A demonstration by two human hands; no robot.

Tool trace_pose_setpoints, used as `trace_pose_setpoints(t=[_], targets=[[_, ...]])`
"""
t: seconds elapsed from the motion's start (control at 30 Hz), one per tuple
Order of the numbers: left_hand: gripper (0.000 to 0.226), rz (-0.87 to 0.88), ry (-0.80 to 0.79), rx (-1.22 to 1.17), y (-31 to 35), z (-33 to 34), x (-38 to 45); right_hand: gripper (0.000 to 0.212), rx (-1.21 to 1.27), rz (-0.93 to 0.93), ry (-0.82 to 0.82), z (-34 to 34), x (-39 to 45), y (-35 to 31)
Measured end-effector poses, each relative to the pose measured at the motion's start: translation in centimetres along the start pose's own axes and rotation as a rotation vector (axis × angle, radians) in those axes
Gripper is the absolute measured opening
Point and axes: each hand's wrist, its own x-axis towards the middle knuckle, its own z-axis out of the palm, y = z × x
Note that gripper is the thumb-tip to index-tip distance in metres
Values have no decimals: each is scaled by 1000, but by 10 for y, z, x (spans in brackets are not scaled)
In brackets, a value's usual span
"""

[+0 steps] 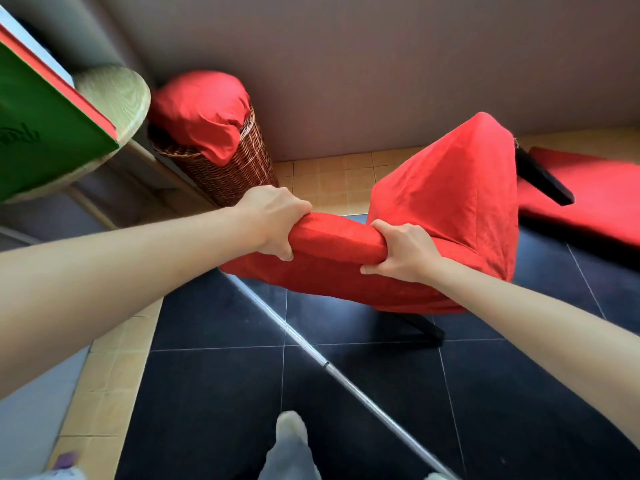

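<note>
Green with a red edge, a flat board point(45, 133) lies on the round wooden tabletop point(114, 95) at the far left. Just right of it, against the wall, a wicker basket point(235, 168) stands on the floor with a red cloth point(204, 112) bulging out of its top. Next comes your left hand point(277, 220), its fingers curled over the left end of a rolled, padded edge point(339, 240) of the red-covered chair point(450, 202), with the thumb underneath. Your right hand point(401, 251) clamps the right end of that same edge, so both hands grip the chair close together. The chair stands mid-scene on the dark tiled floor point(214, 393), with its near leg point(426, 329) showing black beneath it. A metal pole point(346, 375) lies slantwise on the tiles near you. At the far right a red cushion point(588, 195) lies flat on the floor, and the chair's far leg point(543, 178) sticks out across it.
</note>
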Motion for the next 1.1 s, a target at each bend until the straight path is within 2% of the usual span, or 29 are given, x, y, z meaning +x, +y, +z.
trace_pose_setpoints(t=[0.33, 0.5, 0.73, 0.87, 1.1], targets=[[59, -44, -6, 54, 92, -70, -12, 64, 103, 18, 15, -51, -67, 53], [58, -20, 34, 67, 114, -89, -14, 73, 129, 80, -4, -65, -83, 65], [74, -54, 31, 63, 145, -113, -12, 76, 192, 143, -39, -83, -100, 85], [78, -102, 12, 62, 160, -125, -11, 75, 216, 143, -63, -93, -108, 96], [78, -161, 76, 42, 181, -134, -12, 79, 217, 123, -56, -103, -121, 112]])
